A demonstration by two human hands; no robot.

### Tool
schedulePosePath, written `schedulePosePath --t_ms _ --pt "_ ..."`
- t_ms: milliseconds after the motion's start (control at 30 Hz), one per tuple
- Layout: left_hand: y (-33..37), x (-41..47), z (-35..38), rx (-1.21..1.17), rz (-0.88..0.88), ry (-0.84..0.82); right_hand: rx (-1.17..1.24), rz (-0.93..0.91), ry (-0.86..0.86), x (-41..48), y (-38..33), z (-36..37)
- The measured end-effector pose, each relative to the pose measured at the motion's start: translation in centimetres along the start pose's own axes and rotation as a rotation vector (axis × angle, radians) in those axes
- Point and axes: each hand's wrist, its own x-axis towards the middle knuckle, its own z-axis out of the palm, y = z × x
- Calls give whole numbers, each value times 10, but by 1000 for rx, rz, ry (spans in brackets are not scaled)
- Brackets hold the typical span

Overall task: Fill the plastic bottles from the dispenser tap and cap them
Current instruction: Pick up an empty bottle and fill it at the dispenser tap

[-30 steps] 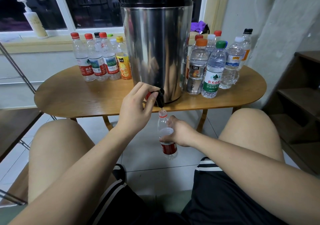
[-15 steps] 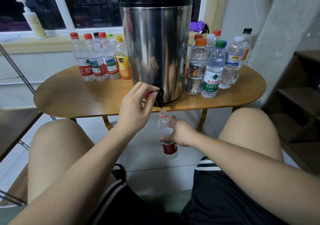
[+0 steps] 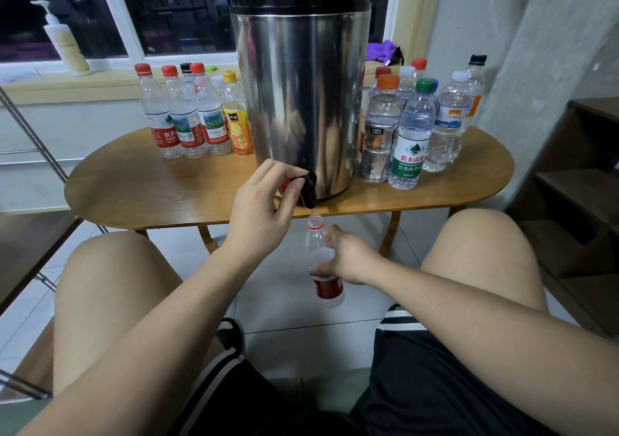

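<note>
A tall steel dispenser with a black lid stands on the oval wooden table. Its black tap juts over the table's front edge. My left hand grips the tap lever with its fingers closed. Right below the spout my right hand holds an uncapped clear bottle with a red label, upright, its mouth just under the tap. A thin stream runs into it. The bottle's lower part looks filled.
Several capped bottles stand left of the dispenser, and several more capped bottles crowd its right side. A pump bottle sits on the windowsill. Dark wooden steps rise at right. My bare knees flank the tiled floor below.
Both hands keep their grip. The water level in the bottle looks about the same across the frames.
</note>
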Motion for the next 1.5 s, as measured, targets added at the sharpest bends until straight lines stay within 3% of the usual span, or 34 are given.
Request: schedulePosePath --t_ms 1500 --pt "-1 0 -1 -6 -8 -8 27 -2 16 10 0 8"
